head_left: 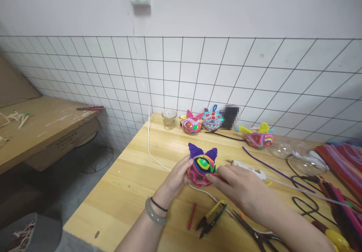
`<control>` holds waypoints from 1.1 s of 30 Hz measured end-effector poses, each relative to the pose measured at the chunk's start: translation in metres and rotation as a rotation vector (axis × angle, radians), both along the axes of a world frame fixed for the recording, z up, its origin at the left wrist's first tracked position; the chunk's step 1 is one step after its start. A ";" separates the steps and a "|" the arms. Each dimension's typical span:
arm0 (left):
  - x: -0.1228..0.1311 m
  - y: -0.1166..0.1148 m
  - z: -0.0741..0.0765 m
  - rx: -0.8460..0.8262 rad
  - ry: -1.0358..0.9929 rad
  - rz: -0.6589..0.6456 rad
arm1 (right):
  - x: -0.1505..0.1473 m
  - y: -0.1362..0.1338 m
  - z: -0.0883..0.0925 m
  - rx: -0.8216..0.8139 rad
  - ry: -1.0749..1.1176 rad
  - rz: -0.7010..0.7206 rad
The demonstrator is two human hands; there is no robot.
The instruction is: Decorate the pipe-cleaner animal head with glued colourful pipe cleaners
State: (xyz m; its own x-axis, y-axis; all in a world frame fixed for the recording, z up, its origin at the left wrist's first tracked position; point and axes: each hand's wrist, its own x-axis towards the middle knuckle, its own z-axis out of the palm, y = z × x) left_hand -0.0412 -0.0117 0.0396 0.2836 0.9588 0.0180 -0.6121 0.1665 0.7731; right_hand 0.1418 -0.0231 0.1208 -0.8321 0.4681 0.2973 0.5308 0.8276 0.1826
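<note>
A round ornament (199,181) covered in coloured pipe cleaners, with two purple ears and a green and yellow eye, is held above the wooden table. My left hand (178,174) grips it from the left side. At the ornament's front right, my right hand (236,184) has its fingers drawn together, an index fingertip touching the surface. A bit of red or pink shows by those fingers, but what they pinch is hidden. Below the hands lie a short red stick (192,216), yellow-and-green thread snips (212,219) and dark scissors (254,233).
Along the back stand a glass cup (169,119), a pink-eared ornament (191,124), a blue one (211,121) and a yellow-finned one (258,138). A white glue gun (249,168), clear globes (308,162), cords and pipe-cleaner bundles (339,165) lie to the right.
</note>
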 end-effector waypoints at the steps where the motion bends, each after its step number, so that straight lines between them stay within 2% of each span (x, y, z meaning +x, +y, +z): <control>1: 0.000 0.000 0.000 -0.002 0.005 -0.009 | 0.000 0.000 0.000 0.010 0.003 0.002; 13: 0.000 -0.002 0.002 0.004 0.006 -0.018 | 0.003 0.003 -0.012 0.144 -0.001 0.049; 20: 0.002 -0.003 0.005 -0.027 -0.016 0.035 | 0.001 0.000 -0.015 0.174 0.013 0.004; 29: 0.002 -0.001 -0.002 -0.024 0.045 0.044 | -0.001 -0.002 -0.016 0.164 0.033 0.000; 33: 0.004 0.000 -0.003 -0.034 0.034 0.074 | -0.002 0.001 -0.020 0.216 0.077 0.001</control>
State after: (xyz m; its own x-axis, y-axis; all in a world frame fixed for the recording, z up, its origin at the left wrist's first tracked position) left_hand -0.0375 -0.0118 0.0371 0.2120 0.9770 -0.0234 -0.5972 0.1485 0.7882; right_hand 0.1398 -0.0226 0.1004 -0.8036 0.3855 0.4535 0.5490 0.7744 0.3144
